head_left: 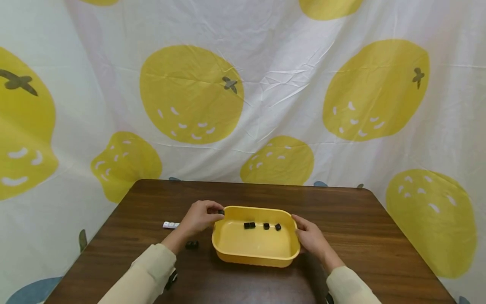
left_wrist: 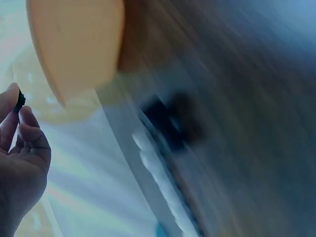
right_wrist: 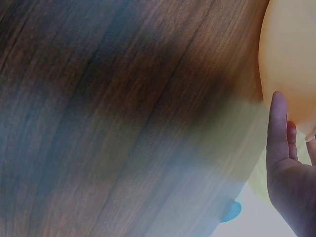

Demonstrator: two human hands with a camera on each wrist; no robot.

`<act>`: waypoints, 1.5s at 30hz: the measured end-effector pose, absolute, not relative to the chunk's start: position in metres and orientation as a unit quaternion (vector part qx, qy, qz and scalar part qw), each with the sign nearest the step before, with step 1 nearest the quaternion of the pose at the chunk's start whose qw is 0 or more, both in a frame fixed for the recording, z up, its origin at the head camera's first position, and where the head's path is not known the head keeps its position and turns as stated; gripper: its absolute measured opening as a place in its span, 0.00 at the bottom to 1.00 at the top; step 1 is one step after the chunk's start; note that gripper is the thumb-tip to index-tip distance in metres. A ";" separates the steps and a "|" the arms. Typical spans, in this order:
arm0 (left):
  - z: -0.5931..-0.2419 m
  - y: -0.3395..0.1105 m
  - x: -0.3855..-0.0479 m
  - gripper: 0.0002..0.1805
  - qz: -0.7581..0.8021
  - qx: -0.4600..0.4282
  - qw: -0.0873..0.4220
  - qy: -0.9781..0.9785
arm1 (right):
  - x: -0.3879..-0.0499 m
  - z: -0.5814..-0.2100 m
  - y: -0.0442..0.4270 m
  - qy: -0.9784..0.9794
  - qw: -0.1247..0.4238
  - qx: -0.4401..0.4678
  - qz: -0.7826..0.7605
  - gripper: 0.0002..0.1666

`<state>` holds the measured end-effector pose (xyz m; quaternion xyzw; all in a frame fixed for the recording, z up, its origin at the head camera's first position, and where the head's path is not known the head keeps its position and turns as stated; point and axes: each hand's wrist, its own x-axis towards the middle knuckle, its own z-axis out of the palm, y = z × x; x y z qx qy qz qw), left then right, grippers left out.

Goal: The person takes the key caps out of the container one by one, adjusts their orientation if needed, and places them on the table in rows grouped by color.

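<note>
My left hand (head_left: 199, 217) pinched a small black piece (left_wrist: 19, 101) between thumb and fingertips, just beside the far left corner of the yellow tray (head_left: 254, 245), while my right hand (head_left: 312, 237) gripped the tray's right end, fingers and thumb about its wall. Inside the tray, four black cubes (head_left: 266, 226) lay in a rough row toward the far side, the left two touching. On the brown table (head_left: 364, 240), left of the tray: a dark block (head_left: 192, 244), and white pieces (head_left: 170, 225) lined up, partly hidden behind my left hand.
</note>
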<state>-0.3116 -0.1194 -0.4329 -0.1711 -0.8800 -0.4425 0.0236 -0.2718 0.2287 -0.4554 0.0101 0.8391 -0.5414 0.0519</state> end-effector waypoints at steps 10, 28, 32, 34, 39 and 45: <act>-0.452 -0.196 -0.303 0.11 -0.377 -0.128 0.035 -0.917 | -0.272 -0.456 0.229 0.840 0.054 0.018 -0.540 0.32; -0.491 -0.234 -0.290 0.07 -0.292 -0.263 0.013 -0.919 | -0.273 -0.458 0.229 0.842 0.053 0.025 -0.537 0.33; -0.492 -0.232 -0.289 0.07 -0.296 -0.265 0.012 -0.918 | -0.273 -0.458 0.229 0.842 0.053 0.018 -0.536 0.32; -0.493 -0.231 -0.289 0.07 -0.299 -0.267 0.011 -0.916 | -0.272 -0.457 0.229 0.844 0.053 0.013 -0.534 0.32; -0.494 -0.230 -0.290 0.07 -0.303 -0.276 0.010 -0.912 | -0.272 -0.456 0.229 0.844 0.052 0.014 -0.534 0.32; -0.494 -0.229 -0.289 0.09 -0.301 -0.278 0.006 -0.912 | -0.271 -0.456 0.229 0.844 0.054 0.008 -0.533 0.32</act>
